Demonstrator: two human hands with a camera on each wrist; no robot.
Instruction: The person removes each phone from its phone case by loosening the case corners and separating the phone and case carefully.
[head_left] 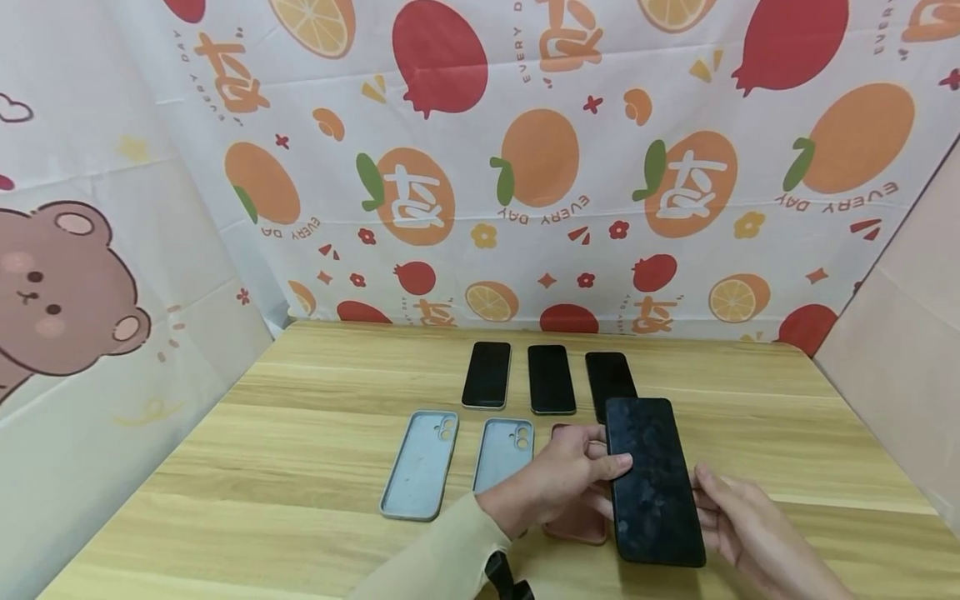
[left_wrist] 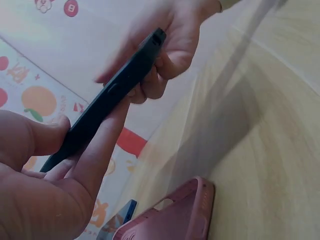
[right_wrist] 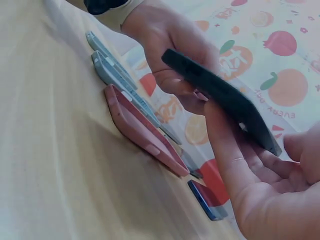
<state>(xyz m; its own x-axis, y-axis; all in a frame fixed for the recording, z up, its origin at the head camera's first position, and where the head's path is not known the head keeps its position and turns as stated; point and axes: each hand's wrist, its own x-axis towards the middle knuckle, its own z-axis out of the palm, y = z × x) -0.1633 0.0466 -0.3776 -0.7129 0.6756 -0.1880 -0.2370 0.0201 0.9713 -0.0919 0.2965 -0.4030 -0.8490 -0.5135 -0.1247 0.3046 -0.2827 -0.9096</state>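
A black phone (head_left: 656, 492) with a smudged dark screen is held up over the right front of the table. My left hand (head_left: 558, 471) grips its left edge, thumb on the screen and fingers underneath. On the opposite edge, my right hand (head_left: 750, 517) holds it, with fingers under the back and the thumb at the side. Seen edge-on in the left wrist view, the phone (left_wrist: 112, 92) has dark sides with a raised button. Below and left of it lies a pink phone case (right_wrist: 142, 132), open side up, partly hidden by my left hand in the head view.
Two light blue phone cases (head_left: 420, 467) lie left of the pink one, the nearer partly behind my left arm. Behind them three phones, left (head_left: 487, 375), middle (head_left: 551, 379) and right (head_left: 609, 379), form a row. A fruit-print cloth (head_left: 465, 192) hangs at the table's back edge.
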